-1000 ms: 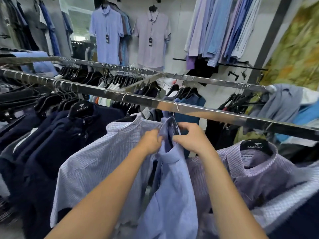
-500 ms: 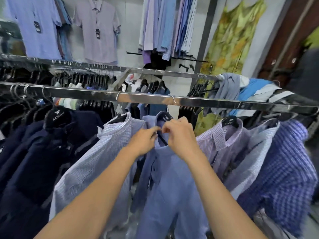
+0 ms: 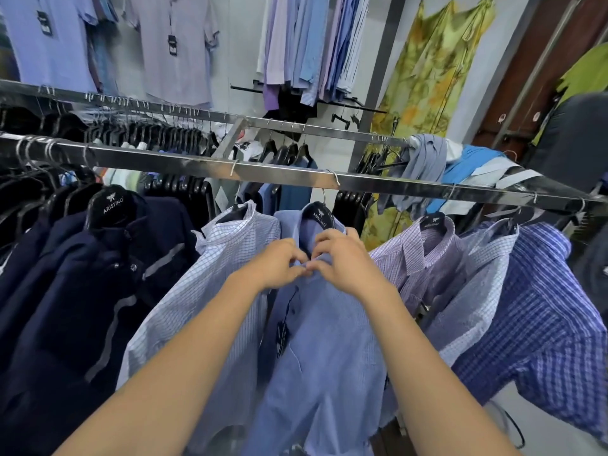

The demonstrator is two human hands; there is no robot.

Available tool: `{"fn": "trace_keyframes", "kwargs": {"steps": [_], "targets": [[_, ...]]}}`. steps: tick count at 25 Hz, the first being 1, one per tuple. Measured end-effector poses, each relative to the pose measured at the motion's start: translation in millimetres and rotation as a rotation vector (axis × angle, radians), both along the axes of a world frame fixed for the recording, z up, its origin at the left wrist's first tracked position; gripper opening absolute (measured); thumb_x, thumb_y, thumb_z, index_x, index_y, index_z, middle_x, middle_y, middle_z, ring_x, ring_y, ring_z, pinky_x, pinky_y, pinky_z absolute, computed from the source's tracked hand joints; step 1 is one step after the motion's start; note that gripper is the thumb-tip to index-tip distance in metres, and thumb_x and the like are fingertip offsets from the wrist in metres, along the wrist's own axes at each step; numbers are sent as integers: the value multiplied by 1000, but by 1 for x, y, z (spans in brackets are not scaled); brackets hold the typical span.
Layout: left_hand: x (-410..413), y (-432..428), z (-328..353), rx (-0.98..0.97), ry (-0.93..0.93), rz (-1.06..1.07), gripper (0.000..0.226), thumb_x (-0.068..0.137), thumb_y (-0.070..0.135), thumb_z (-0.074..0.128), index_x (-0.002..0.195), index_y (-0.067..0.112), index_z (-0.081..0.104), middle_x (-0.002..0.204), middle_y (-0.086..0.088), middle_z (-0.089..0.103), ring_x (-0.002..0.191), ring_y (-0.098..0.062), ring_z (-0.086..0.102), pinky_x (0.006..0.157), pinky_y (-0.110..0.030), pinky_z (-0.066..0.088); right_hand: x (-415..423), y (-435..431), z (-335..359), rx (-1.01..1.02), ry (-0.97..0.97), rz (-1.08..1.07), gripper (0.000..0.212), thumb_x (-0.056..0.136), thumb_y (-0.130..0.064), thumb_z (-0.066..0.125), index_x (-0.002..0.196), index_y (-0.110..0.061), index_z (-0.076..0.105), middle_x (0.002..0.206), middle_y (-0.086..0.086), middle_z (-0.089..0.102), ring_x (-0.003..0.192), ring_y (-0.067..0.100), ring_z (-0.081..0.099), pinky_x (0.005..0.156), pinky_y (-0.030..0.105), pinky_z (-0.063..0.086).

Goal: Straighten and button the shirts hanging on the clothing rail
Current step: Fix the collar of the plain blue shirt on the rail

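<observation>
Head camera view: left hand (image 3: 276, 264) and right hand (image 3: 342, 261) both pinch the collar of a blue shirt (image 3: 325, 350). It hangs on a metal clothing rail (image 3: 283, 174).

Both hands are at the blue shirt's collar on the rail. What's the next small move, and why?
Probably finish the top button: left hand and right hand pinch the blue shirt at its collar, fingertips meeting, while the placket below hangs open. The button itself is hidden.
</observation>
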State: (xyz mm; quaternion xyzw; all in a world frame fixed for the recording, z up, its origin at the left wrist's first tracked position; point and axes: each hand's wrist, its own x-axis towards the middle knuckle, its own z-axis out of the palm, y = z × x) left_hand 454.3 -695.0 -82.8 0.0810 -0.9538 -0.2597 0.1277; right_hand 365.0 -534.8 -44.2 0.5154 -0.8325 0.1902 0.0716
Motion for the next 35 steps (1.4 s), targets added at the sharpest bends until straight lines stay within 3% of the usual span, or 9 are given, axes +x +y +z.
{"fn": "trace_keyframes", "kwargs": {"steps": [5, 8, 9, 12, 18, 23, 27, 30, 35], "targets": [[0, 15, -10, 49, 80, 103, 41, 92, 30, 67, 56, 31, 47, 77, 3, 44, 73, -19, 49, 73, -37, 46, 9, 28, -28, -347, -104, 43, 58, 85, -4, 69, 136, -29, 55, 161, -8, 21, 124, 4, 42, 89, 25, 51], [-1, 33, -22, 115, 186, 123, 18, 89, 32, 71, 74, 29, 61, 78, 5, 53, 71, -17, 55, 72, -34, 48, 7, 51, -42, -430, -294, -60, 77, 87, -6, 67, 152, -32, 35, 158, -12, 24, 124, 8, 50, 100, 26, 47], [-1, 41, -25, 172, 239, 127, 9, 87, 33, 72, 89, 27, 67, 81, 6, 57, 71, -15, 58, 73, -31, 50, 5, 59, -47, -425, -347, -84, 76, 87, -7, 68, 152, -31, 36, 151, -10, 38, 122, 9, 54, 101, 25, 46], [1, 72, -33, 382, 306, 167, 43, 83, 34, 76, 115, 26, 49, 87, 12, 66, 71, -4, 66, 72, -24, 54, 6, 82, -62, -379, -465, -178, 58, 85, -10, 68, 138, -29, 54, 113, -9, 68, 97, 11, 66, 80, 15, 50], [1, 121, -49, 641, 419, 184, 73, 82, 19, 78, 134, 31, 28, 99, 11, 70, 81, -3, 71, 80, -32, 60, 11, 123, -113, -292, -686, -299, 31, 81, -15, 77, 107, -22, 62, 98, -3, 70, 92, 18, 65, 76, 30, 50], [2, 143, -53, 654, 389, 207, 107, 84, 19, 77, 156, 37, 0, 111, 8, 69, 82, -3, 72, 78, -23, 57, 11, 152, -150, -195, -798, -332, 27, 82, -17, 76, 103, -26, 62, 96, -8, 70, 92, 14, 65, 69, 21, 48], [21, 154, -70, 660, 245, 104, 77, 85, 22, 76, 145, 42, 31, 109, 13, 69, 87, -2, 71, 78, -26, 59, 30, 176, -178, -150, -848, -406, 26, 86, -27, 73, 111, -24, 66, 105, -7, 73, 98, 13, 67, 81, 31, 54], [37, 159, -87, 668, 141, -11, 29, 79, 17, 78, 100, 30, 62, 94, 9, 72, 85, -8, 71, 81, -31, 59, 47, 179, -183, -165, -844, -509, 18, 87, -33, 71, 96, -19, 67, 88, -6, 72, 85, 15, 67, 74, 35, 53], [95, 161, -122, 406, -177, -266, 27, 70, 13, 75, 94, 22, 65, 95, 4, 70, 89, -13, 66, 74, -20, 51, 114, 176, -182, -298, -794, -666, 46, 77, -41, 76, 96, -5, 58, 89, 16, 64, 80, 27, 63, 67, 34, 45]]}}
